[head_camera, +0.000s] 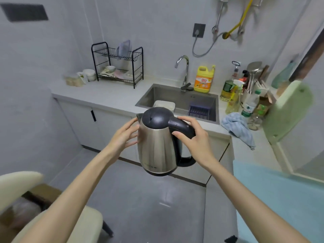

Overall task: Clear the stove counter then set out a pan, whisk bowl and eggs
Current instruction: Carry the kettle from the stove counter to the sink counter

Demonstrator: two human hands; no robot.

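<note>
Kitchen, head cam: I hold the kettle (157, 141) in mid-air w/ both hands, above the grey tiled floor and in front of the counter (105, 93), touching neither.

My left hand (125, 133) lies flat on the steel side below the spout, fingers straight and slightly spread; the fingertips are hidden behind the body. My right hand (191, 135) curls round the top of the black plastic handle, thumb at the front. The handle's lower loop is partly hidden behind the kettle. Lettering near the base is too small to read.

The kettle's lid covers the front rim of the sink (164, 93) and a corner of the white tray (164, 104) lying in it. A dark slatted basket (199, 110) sits beside the tray.

Kettle body: brushed steel, tapering upward, w/ a domed matt black lid and a black base ring. The sink is a square steel basin under a curved chrome tap (184, 71). A yellow plastic jug (204, 78) stands by the tap. A black wire rack (117, 64), two tiers, stands at the far left of the counter; its contents are too blurred to name. A crumpled blue cloth (236, 127) hangs over the counter edge at right. The bottles and the pale green board (287, 109) beyond it are smeared by blur.
</note>
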